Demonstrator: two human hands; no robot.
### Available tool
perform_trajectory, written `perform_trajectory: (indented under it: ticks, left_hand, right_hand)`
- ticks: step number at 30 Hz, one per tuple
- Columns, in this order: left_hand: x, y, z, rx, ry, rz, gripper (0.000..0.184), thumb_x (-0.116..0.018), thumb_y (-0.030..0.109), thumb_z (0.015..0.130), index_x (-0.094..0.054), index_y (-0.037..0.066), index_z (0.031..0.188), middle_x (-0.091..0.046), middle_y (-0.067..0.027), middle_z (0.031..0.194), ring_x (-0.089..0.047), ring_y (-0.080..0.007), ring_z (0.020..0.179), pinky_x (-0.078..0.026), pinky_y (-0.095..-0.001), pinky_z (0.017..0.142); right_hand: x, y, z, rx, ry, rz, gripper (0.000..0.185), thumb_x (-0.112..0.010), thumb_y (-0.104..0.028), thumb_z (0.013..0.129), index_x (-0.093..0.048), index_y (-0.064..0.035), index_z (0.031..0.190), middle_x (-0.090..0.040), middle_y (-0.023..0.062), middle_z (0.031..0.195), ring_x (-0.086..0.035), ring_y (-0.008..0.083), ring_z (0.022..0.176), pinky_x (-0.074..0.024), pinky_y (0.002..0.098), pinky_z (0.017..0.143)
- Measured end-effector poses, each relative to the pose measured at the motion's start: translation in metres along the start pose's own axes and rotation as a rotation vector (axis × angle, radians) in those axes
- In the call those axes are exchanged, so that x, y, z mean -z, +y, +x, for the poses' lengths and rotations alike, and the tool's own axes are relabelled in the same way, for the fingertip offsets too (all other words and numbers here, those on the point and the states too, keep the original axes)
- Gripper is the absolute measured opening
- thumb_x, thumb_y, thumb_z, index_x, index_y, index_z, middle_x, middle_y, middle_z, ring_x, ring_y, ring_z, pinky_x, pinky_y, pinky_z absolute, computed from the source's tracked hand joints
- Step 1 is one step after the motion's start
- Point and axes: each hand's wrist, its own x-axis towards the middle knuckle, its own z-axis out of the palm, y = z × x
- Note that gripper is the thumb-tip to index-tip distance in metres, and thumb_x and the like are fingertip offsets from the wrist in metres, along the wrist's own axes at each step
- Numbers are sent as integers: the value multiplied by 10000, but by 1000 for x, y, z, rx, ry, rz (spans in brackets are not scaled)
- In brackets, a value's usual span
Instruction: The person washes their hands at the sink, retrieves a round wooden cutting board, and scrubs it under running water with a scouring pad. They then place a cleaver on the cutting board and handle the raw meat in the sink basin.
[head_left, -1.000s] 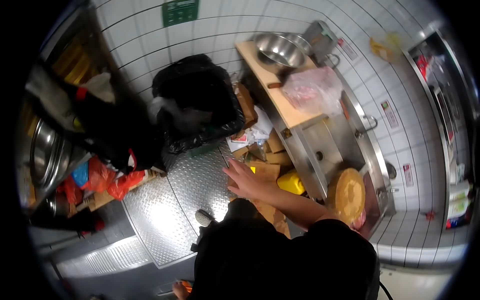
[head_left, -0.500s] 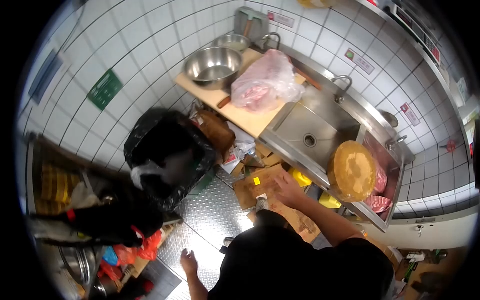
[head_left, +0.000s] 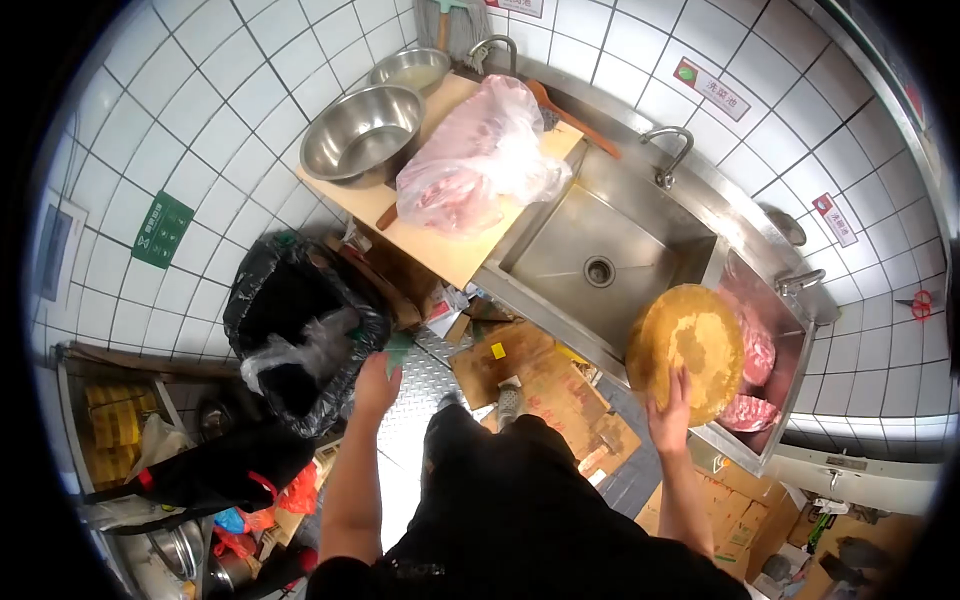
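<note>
My right hand [head_left: 672, 408] is at the lower edge of a thick round wooden block [head_left: 690, 352], fingers apart and overlapping it in view; whether it touches cannot be told. The block lies across the rim between two sink basins. My left hand [head_left: 377, 384] hangs in the air beside the black-lined bin [head_left: 375, 325], fingers apart and holding nothing. Wrapped in clear plastic, a large piece of meat [head_left: 455, 170] rests on a wooden board [head_left: 450, 245]. Further red meat [head_left: 757, 350] lies in the right basin, partly hidden by the block.
The metal sink [head_left: 560, 240] has a faucet [head_left: 668, 150] behind it. A steel bowl [head_left: 362, 135] and a smaller bowl [head_left: 410, 70] stand left of the wrapped meat. Flattened cardboard [head_left: 545, 385] lies on the floor. Red bags [head_left: 300, 490] are at the lower left.
The view has swung toward the sink. My right hand has moved from over the floor to the round block. My left hand has risen from low in the view to beside the bin.
</note>
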Motion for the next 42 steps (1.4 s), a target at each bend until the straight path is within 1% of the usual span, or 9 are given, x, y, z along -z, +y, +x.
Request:
perform_trajectory:
  ticks: [9,14,18,20,24,27,33,36,42]
  left_hand:
    - [14,19,177,-2,353,-53,431,-697,249,889,-635,-51,1191,-651,-254,1175,-619,-395,1124,-486,-438,984]
    - [43,-15,312,555,437,-1310,360,-688,311,922,-621,-2,1088,-663,-134,877,-617,-288,815,-541,-414,763]
    - [80,-41,397,551,370,-1732,285,-615,285,977,-568,20,1070,-623,-131,1015,-633,-311,965,-572,-481,846]
    - [86,-74,442,498,131,-1813,375,-523,276,1017,-534,-2,1269,-591,-159,1200,-595,-339,1095,-562,-514,933]
    - [76,-121,499,557,90,-1641,346,-487,207,1008,-535,-56,1228,-525,-188,1232,-560,-392,1124,-569,-569,945]
    - [88,-107,507,797,246,-1578,331,-480,174,1000,-541,-93,1184,-535,-215,1187,-557,-399,1125,-594,-564,927]
    - [133,-129,495,413,332,-1383,316,-502,130,984,-528,-157,1114,-551,-241,1125,-605,-416,1034,-642,-536,863]
    - [188,-59,432,409,551,-1436,279,-552,54,942,-520,-197,1060,-568,-232,1126,-634,-382,1001,-671,-434,856]
    - [238,36,309,235,511,-1435,294,-576,52,946,-532,-154,1151,-592,-206,1179,-626,-323,1071,-633,-392,921]
  right_hand:
    - [1,9,-108,-255,164,-40,706,-715,-32,858,-413,-41,1496,-328,303,1545,-397,468,1399,-395,481,1126]
    - [-17,0,-134,-409,294,-137,724,-721,-43,852,-403,-47,1502,-351,299,1535,-396,476,1393,-382,483,1133]
    - [-20,-36,-122,-546,322,-158,692,-716,-56,869,-419,-55,1493,-351,294,1536,-378,472,1402,-355,487,1146]
    - [-16,-60,-103,-564,300,-138,686,-713,-59,867,-421,-45,1488,-356,296,1531,-377,473,1401,-354,487,1147]
    - [-13,-89,-78,-493,320,-244,715,-741,-62,835,-427,-33,1476,-344,305,1535,-429,481,1365,-407,484,1116]
    - [-19,-93,-74,-532,325,-184,713,-746,-67,834,-430,-29,1472,-325,303,1546,-438,484,1356,-427,480,1101]
    - [-19,-80,-60,-568,320,-147,682,-747,-79,840,-446,-29,1450,-328,299,1536,-415,484,1370,-432,482,1095]
    - [-17,-63,-60,-556,350,-117,685,-745,-76,841,-446,-39,1456,-327,304,1535,-417,486,1368,-429,486,1096]
    - [-12,-7,-73,-568,346,-68,700,-748,-75,837,-443,-48,1466,-328,310,1533,-403,484,1379,-417,482,1107]
